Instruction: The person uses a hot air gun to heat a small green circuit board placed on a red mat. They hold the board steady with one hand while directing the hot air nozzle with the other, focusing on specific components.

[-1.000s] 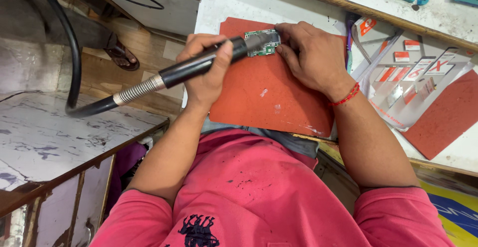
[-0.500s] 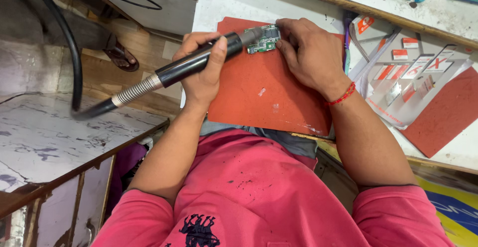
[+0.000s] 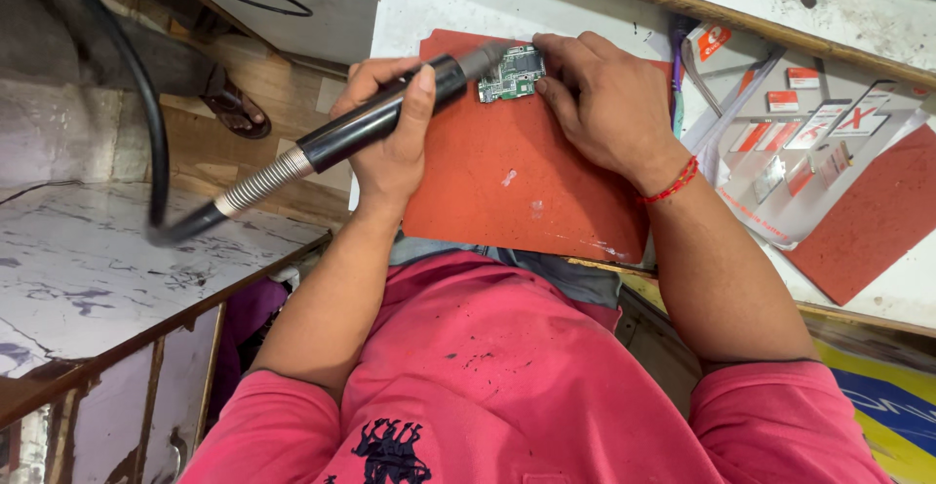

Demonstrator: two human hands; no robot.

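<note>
We gripped the hot-air handpiece (image 3: pixel 390 123) in our left hand (image 3: pixel 390 143), nozzle pointing right at the circuit board (image 3: pixel 512 73); right hand (image 3: pixel 604 104) fingers pressed it onto the red mat (image 3: pixel 517 182).

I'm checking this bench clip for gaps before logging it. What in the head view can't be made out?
- Nozzle tip of the hot-air wand over the circuit board: too small to tell touching or apart.
- Board's right edge: covered by the right hand fingers.
- Wand's hose: cut off by the top edge.
- Wand grip: partly wrapped by the left hand.
- Sandal on the floor: half hidden under the bench.
</note>
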